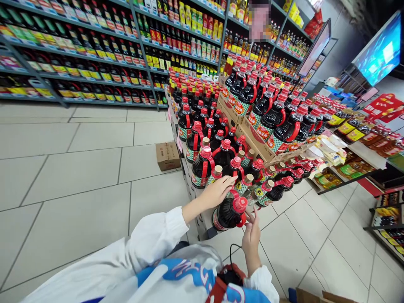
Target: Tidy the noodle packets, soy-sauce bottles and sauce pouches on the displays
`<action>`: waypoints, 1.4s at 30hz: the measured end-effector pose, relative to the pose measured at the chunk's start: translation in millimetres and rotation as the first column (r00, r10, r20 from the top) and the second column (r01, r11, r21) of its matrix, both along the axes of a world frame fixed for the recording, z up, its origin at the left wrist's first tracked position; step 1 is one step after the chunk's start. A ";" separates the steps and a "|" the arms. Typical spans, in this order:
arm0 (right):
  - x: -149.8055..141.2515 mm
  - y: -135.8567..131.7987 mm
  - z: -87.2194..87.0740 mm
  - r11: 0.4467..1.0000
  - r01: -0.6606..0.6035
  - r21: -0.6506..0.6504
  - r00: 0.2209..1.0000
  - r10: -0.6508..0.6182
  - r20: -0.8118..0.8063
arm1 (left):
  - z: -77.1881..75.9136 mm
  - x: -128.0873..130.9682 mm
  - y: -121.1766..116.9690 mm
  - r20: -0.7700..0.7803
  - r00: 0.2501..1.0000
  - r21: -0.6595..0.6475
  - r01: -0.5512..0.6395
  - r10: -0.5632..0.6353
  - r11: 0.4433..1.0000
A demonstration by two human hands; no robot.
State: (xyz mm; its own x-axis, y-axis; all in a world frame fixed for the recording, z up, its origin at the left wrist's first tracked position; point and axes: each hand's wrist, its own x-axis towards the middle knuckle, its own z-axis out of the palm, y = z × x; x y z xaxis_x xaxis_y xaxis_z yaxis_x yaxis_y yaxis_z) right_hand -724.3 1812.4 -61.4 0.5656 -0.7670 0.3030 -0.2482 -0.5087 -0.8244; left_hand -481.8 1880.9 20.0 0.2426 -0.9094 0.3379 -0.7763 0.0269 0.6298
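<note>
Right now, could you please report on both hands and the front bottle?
Left hand extended by packed bottles; right hand near red handle, contact unclear. Front bottle nearest the person. Packed bottles close behind it.

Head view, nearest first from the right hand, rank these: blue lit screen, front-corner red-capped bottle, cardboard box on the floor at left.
1. Front-corner red-capped bottle, just left of the right hand.
2. Cardboard box, on the floor, farther left.
3. Blue lit screen, high in the right background.
</note>
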 end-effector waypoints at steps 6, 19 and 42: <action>36.5 -43.6 43.3 0.992 0.111 0.052 0.993 -0.113 0.030 | 10.0 4.9 3.4 0.032 0.999 0.039 0.022 -0.024 0.999; 20.0 -74.5 81.4 0.847 0.525 0.089 0.816 -0.530 0.232 | 71.8 52.7 -31.2 0.211 0.975 -0.113 0.090 -0.065 0.989; 113.2 -94.2 64.0 0.962 0.030 -0.272 0.887 -0.151 -0.437 | 90.5 115.7 -117.7 0.626 0.594 0.428 0.280 -0.505 0.859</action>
State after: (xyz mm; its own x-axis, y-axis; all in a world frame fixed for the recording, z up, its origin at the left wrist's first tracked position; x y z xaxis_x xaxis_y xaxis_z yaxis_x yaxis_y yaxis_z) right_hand -611.1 1718.2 2.6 0.6185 -0.7538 0.2217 -0.6154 -0.6402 -0.4599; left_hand -366.1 1763.2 110.5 -0.3651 -0.9308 -0.0174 -0.9286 0.3654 -0.0640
